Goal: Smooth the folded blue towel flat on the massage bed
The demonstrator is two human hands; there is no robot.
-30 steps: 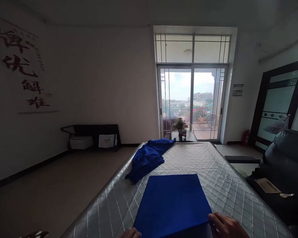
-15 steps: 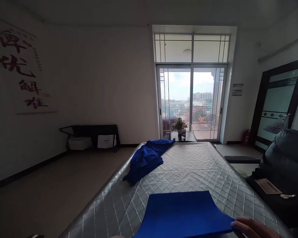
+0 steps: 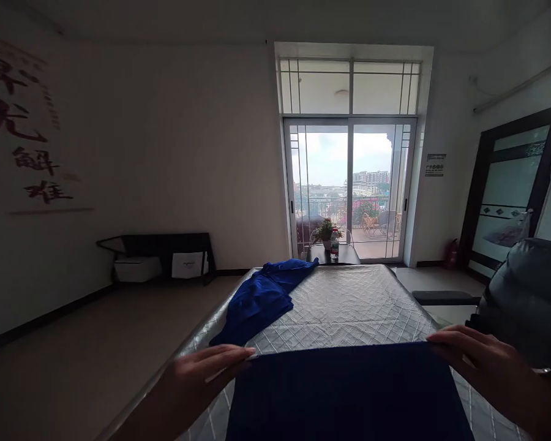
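Note:
A flat piece of blue fabric (image 3: 349, 392) hangs between my hands, its far edge stretched nearly straight. My left hand (image 3: 206, 370) pinches the left corner of that edge, and my right hand (image 3: 482, 361) pinches the right corner. The fabric's near part runs out of the bottom of the view. Beyond my left hand, a crumpled blue garment (image 3: 257, 300) lies on the left side of the table, which has a silver quilted cover (image 3: 349, 300).
At the table's far end stands a small dark table with a potted plant (image 3: 326, 231) and a bottle (image 3: 335, 244). A black armchair (image 3: 528, 294) is on the right. Against the left wall, a black bench (image 3: 165, 245) has white boxes under it. Sliding glass doors (image 3: 349, 184) stand behind.
The fabric's far edge has been lifted off the cover. Both hands have come up into view, now at its two far corners. The view has shifted slightly right.

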